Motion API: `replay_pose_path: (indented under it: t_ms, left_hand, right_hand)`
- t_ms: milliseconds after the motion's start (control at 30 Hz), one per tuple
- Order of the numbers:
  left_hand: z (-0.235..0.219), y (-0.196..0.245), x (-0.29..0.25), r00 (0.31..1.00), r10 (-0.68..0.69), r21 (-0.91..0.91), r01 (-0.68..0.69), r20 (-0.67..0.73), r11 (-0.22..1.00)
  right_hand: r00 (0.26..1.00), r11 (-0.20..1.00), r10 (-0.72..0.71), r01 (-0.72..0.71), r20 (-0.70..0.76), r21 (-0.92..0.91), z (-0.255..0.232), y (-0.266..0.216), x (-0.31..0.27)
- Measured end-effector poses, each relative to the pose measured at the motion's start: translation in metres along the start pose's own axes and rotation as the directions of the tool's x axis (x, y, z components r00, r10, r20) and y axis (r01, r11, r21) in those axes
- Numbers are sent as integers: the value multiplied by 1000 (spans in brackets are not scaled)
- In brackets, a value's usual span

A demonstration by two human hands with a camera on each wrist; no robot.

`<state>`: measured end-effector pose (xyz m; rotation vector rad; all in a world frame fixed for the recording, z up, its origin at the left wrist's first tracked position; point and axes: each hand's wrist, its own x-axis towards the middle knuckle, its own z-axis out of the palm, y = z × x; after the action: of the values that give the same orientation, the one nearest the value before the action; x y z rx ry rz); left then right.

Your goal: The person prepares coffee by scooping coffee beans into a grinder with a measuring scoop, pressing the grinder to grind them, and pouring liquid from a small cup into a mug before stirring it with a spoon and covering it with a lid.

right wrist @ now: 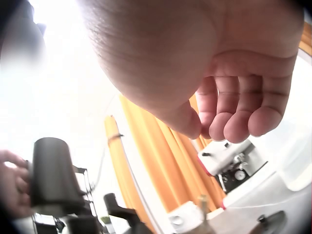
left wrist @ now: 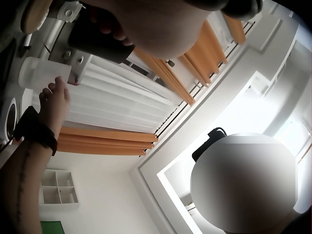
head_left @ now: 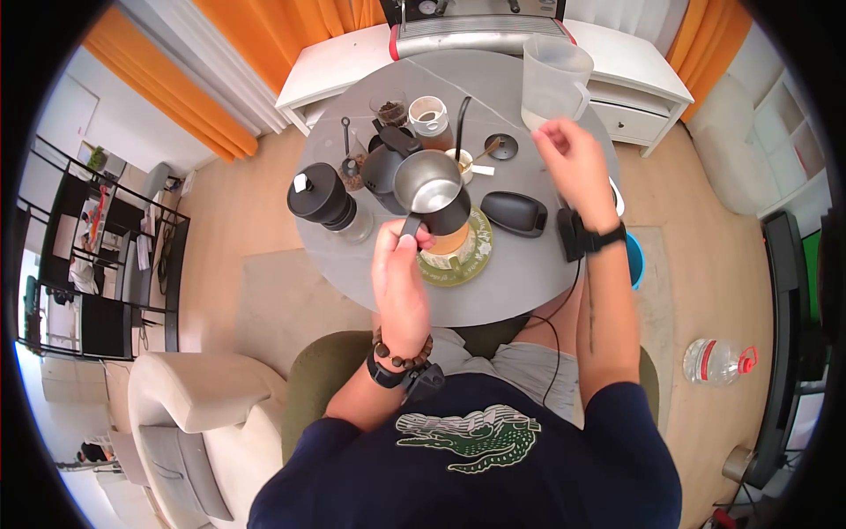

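Note:
My left hand [head_left: 401,282] grips the handle of a black gooseneck kettle [head_left: 454,214] without a lid, its bare steel inside facing up. The kettle is raised over a round green mat [head_left: 480,256], partly hiding a tan-orange item [head_left: 451,242] there. In the left wrist view, the kettle [left wrist: 95,39] shows as a dark shape beside the fingers. My right hand [head_left: 577,163] is raised at the table's right side, fingers loosely bent and holding nothing, near a clear plastic jug [head_left: 551,79]. The right wrist view shows these curved fingers [right wrist: 236,122] over the empty palm.
A manual coffee grinder [head_left: 319,196] stands at left. Behind the kettle are a jar of beans [head_left: 388,109], a white-topped canister [head_left: 429,119] and a round black lid [head_left: 501,146]. A black oval case [head_left: 514,214] lies at right. An espresso machine [head_left: 476,26] stands beyond the table.

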<state>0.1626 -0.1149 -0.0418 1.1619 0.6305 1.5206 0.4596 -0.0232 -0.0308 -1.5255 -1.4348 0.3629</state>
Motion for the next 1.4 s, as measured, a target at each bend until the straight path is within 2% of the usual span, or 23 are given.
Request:
replay_pose_path:
  t_ms: [67,133,200,267,367,400,433,467,533,567,600,700,800,867,967,1067,1167,1200,1300,1333,1400]
  left_hand:
    - [15,-4,-1,1000,-27,-19,27,1,999]
    - [33,-14,-1,999,-49,-41,50,6,998]
    - [52,-24,-3,994,-109,34,109,21,993]
    - [69,-35,-7,992,-128,46,127,15,991]
    - [90,-47,-7,993,66,207,-86,100,975]
    - [94,-50,-6,994,72,204,-88,85,975]
    - [97,-53,-5,979,157,319,-192,133,928]
    - [101,-55,-4,954,232,425,-292,189,857]
    - [109,-55,-3,960,218,415,-273,176,868]
    - [112,-56,-3,946,241,427,-313,215,848]
    - [113,-57,-2,931,261,439,-352,255,827]
    - [117,-65,1,915,308,456,-398,261,796]
    - [120,-70,2,905,335,462,-423,263,779]
    - [122,-71,5,894,336,433,-439,296,787]
    - [124,-70,6,877,349,410,-466,330,784]
    - [121,-63,6,857,388,407,-505,338,761]
    - [98,-41,7,866,331,400,-473,375,785]
    - [86,-38,7,866,331,395,-472,374,788]
    - [45,-28,8,895,299,409,-421,331,810]
    - [30,-26,11,891,333,442,-444,308,780]
    - [3,-24,10,896,371,493,-444,245,748]
  right_hand:
    - [1000,959,5,-5,-1,284,-7,-20,-41]
    - [996,896,64,-82,56,436,-12,-41,-76]
    - [991,838,128,-135,51,528,-10,-57,-103]
    - [992,858,127,-119,18,500,-9,-54,-121]
    - [989,852,143,-136,25,505,-17,-66,-133]
    - [988,856,150,-140,19,498,-17,-69,-134]
    - [988,868,150,-118,-29,482,-16,-70,-133]
    - [990,871,140,-116,-14,478,-15,-68,-131]
    - [979,861,176,-101,-106,498,-14,-64,-126]
    - [965,854,245,-171,-90,491,-19,-64,-126]
    - [967,867,213,-122,-139,484,-18,-61,-124]
    - [961,872,230,-134,-153,471,-19,-56,-123]
    - [953,833,246,-115,-177,541,-21,-52,-125]
    - [921,739,351,-161,-170,655,-25,-47,-126]
    - [906,687,389,-166,-165,707,-35,-41,-124]
    - [901,650,389,-122,-191,750,-50,-32,-120]
    - [918,706,390,-249,-70,663,-78,-14,-118]
    - [918,709,391,-250,-73,659,-84,-11,-115]
    - [906,795,424,-369,-7,481,-91,-13,-106]
    - [906,796,424,-368,-9,480,-90,-9,-100]
    - [910,845,414,-396,29,359,-90,0,-87]
